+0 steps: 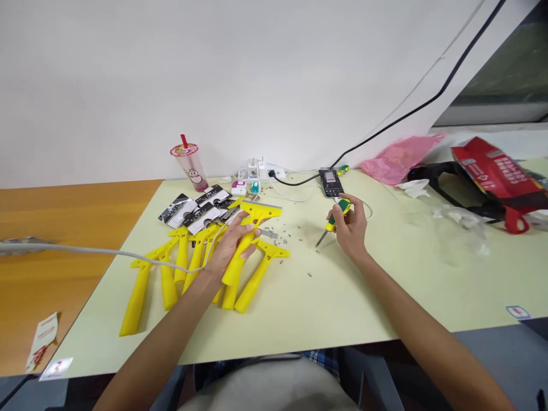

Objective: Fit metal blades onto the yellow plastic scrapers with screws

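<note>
My left hand grips the handle of a yellow plastic scraper, holding it just above a heap of similar yellow scrapers. My right hand is shut around a screwdriver with a green and yellow handle, its metal shaft pointing down toward the tabletop. Tiny metal screws lie scattered between my hands. A small steel blade rests near the held scraper's head. Black and white packaging cards lie beneath and behind the scrapers.
The pale yellow tabletop meets a wooden desk at left. Along the wall stand a plastic drink cup, a power strip and a phone. A pink bag and a red bag lie at right.
</note>
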Demonstrator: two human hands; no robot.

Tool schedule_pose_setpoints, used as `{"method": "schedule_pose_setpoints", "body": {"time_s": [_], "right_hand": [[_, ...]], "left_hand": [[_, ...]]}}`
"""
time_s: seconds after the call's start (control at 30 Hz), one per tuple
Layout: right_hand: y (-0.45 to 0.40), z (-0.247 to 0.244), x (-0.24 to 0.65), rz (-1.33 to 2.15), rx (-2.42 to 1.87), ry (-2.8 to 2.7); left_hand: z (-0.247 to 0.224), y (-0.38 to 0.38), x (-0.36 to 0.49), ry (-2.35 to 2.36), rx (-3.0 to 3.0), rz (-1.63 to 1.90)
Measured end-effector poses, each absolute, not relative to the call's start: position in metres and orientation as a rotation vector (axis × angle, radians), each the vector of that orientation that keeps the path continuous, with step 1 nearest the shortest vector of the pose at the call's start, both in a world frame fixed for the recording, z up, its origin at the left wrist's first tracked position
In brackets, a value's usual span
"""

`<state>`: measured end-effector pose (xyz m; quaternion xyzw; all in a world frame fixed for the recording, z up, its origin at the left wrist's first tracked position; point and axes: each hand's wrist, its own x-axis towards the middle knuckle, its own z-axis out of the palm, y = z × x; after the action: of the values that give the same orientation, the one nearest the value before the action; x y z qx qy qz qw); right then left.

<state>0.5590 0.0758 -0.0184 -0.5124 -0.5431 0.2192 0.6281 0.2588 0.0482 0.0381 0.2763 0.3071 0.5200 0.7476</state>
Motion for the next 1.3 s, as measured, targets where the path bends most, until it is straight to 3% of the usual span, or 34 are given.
{"method": "schedule_pose_setpoints", "body": {"time_s": [0.4, 0.73, 1.3], "right_hand": [[0.074, -0.030, 0.562, 0.401, -1.210, -1.388], [0.067, -0.010, 0.554, 0.344, -1.176, -1.189], [0.058, -0.009, 0.533, 0.698, -0.921, -1.091]], "left_hand": [[0.030, 0.042, 0.263, 0.736, 0.551, 1.118], [0.015, 0.045, 0.262, 0.829, 0.557, 1.039], [0.019, 0.031, 0.274, 0.891, 0.512, 0.784]]}}
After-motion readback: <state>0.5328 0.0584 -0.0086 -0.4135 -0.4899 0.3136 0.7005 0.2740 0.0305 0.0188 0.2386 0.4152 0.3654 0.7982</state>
